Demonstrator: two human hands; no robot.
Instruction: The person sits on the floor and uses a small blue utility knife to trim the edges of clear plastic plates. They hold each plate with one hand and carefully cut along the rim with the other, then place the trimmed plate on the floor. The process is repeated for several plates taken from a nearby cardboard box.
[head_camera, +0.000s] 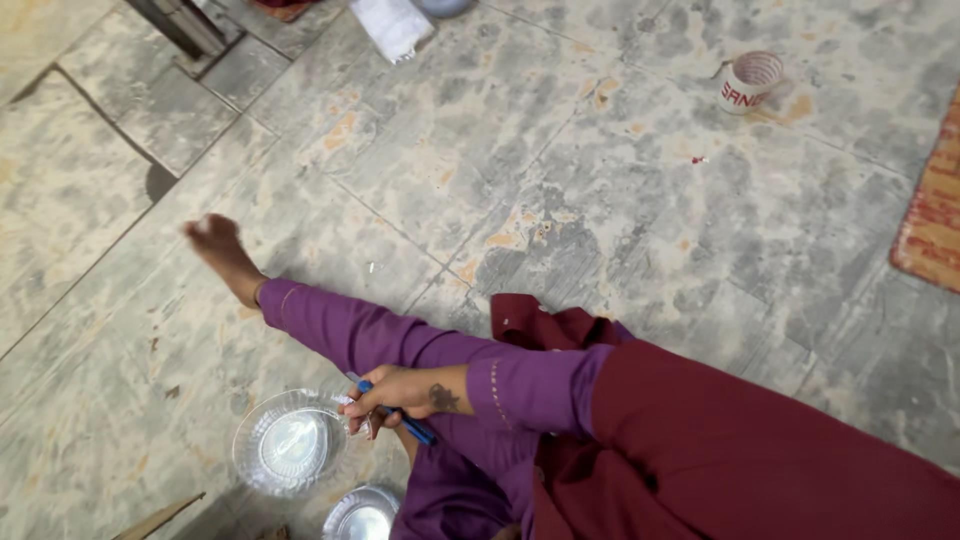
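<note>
Maroon sleeve, one hand (400, 392) gripping a blue pen (408, 420).
Grip closed around it; clear bowl (288, 442) lies just left, pen slanting toward lower right.

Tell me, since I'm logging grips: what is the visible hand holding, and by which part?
The hand holds a blue pen around its upper half, its lower end sticking out below the fingers. Which hand it is cannot be told.
</note>
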